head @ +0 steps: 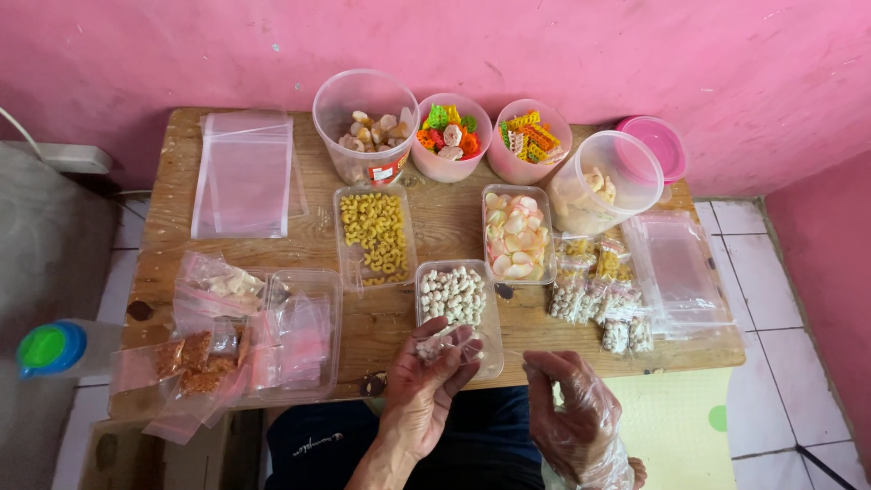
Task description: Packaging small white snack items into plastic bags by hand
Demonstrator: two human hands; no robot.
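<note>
1. Left hand (434, 377), bare, palm up, is cupping a small clear bag of white pellet snacks (442, 342) over the near table edge (544, 374).
2. Right hand (567, 408), in a thin plastic glove, is curling loosely at 5 o'clock, past the edge, holding nothing visible.
3. Rectangular tray of white pellets (455, 295) is sitting just beyond the bag at 12 o'clock.
4. Tray of yellow curls (374, 233) at 11 o'clock; filled packets (599, 295) at 2 o'clock.
</note>
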